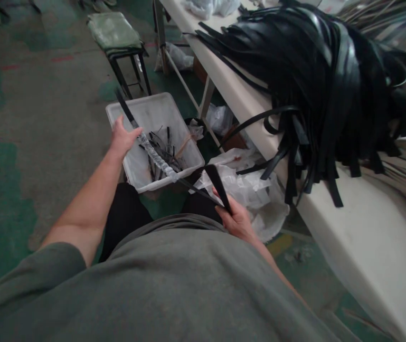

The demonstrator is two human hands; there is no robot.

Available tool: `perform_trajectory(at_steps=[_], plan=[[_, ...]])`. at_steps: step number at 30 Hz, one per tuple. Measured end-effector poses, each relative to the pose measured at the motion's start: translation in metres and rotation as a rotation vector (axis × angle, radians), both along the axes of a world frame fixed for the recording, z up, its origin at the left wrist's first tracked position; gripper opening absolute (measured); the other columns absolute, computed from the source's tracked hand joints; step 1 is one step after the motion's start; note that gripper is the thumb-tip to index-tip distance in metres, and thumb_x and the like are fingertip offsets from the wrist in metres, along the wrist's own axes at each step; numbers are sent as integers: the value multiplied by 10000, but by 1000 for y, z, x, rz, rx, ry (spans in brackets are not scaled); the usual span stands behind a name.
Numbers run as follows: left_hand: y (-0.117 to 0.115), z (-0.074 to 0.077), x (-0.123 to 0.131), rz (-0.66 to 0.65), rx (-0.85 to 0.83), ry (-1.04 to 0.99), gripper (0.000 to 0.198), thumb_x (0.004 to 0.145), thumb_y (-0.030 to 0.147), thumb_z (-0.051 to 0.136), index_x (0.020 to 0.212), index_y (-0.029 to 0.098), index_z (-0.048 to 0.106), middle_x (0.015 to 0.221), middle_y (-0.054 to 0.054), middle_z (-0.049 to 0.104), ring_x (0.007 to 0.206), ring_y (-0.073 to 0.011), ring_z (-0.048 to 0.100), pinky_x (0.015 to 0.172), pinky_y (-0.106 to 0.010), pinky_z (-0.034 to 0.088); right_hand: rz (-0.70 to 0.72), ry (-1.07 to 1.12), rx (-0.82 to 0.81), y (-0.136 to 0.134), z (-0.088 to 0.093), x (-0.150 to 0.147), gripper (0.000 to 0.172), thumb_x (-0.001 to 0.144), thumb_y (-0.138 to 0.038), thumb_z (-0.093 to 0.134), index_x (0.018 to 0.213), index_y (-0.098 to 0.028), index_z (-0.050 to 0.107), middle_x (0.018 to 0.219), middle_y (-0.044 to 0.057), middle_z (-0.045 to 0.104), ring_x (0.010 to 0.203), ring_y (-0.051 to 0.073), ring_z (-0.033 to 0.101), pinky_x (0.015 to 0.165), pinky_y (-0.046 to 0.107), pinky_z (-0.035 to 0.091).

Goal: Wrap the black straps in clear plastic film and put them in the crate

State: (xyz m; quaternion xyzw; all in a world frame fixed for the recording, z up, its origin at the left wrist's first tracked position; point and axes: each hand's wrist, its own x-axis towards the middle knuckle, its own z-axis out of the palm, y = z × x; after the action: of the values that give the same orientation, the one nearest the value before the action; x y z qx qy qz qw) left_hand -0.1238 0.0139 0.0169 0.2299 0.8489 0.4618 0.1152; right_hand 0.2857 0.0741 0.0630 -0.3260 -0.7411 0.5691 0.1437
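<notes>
My left hand [122, 137] reaches out over a white plastic bin [127, 113] on the floor, gripping a long black strap [126, 110] partly wrapped in clear plastic film [156, 157]. My right hand [236, 219], close to my body, is closed on the strap's other end, a black strip [219, 186] that pokes up above the fingers. The strap stretches between both hands across the bin. Several loose black strips lie inside the bin.
A white table [359, 237] on my right carries a big heap of black straps [316, 71] that hang over its edge. Crumpled plastic bags [245, 187] lie under it. A stool with a green cushion [115, 33] stands beyond the bin on the worn green floor.
</notes>
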Motion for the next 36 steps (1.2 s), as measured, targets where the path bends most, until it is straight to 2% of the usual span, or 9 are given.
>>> perform_trajectory(at_steps=[2,5,9,14,18,23,28,31,36], plan=[[12,-5,4,-14,-98,95,677,794,255,707,1359,26,412,1426,-172,465,1365,-286,363,1161,-422,220,-4,-37,-38,-3,-14,3,403,882,-388,566,1260,-274,648,1336,77,598,913,226,642,657,331,527],[23,-33,54,-330,-269,-1,378,829,360,650,1081,79,673,1076,-108,702,1018,-237,619,967,-347,431,-31,-93,-141,-5,-25,12,425,886,-441,552,1262,-265,642,1268,91,628,650,151,588,515,289,464],[35,-84,140,-712,-254,-168,325,715,445,739,898,177,755,949,-88,743,894,-250,646,823,-301,458,-70,-147,-267,-6,-24,17,480,906,-490,518,1289,-218,616,694,19,623,439,105,429,438,264,361],[39,-108,183,-747,-251,-194,148,708,342,719,711,196,741,743,-58,713,703,-215,607,690,-294,423,-61,-127,-303,-4,-24,13,491,917,-522,501,1257,-192,631,468,-66,394,403,104,372,432,251,286],[21,-88,179,-709,-190,-240,151,757,299,628,656,193,666,677,-27,681,653,-179,582,652,-280,408,-70,-69,-350,-3,-31,8,443,922,-517,497,1165,-189,667,470,-62,426,409,99,359,434,248,270],[-20,-33,173,-536,33,-529,214,834,395,552,778,191,587,539,17,615,495,-127,519,541,-244,398,-106,-3,-376,-3,-34,-19,408,885,-527,532,1055,-184,674,793,21,671,426,65,378,410,238,275],[-51,12,179,-482,159,-577,274,787,448,641,803,177,600,508,40,543,456,-101,477,476,-224,368,39,-46,-378,-5,-28,-77,415,825,-560,584,729,-162,651,514,-31,530,404,71,368,404,233,249],[-65,23,180,-419,199,-601,306,716,437,724,833,173,622,577,33,578,502,-95,497,491,-214,384,43,21,-420,-7,-28,-118,407,737,-529,679,589,-177,540,458,-59,446,399,63,341,396,227,235],[-92,26,164,-263,236,-688,255,657,352,765,754,164,622,625,26,595,553,-95,512,535,-219,413,56,123,-294,-5,-25,-171,282,725,-418,691,664,-155,606,467,-69,446,455,71,381,452,218,292]])
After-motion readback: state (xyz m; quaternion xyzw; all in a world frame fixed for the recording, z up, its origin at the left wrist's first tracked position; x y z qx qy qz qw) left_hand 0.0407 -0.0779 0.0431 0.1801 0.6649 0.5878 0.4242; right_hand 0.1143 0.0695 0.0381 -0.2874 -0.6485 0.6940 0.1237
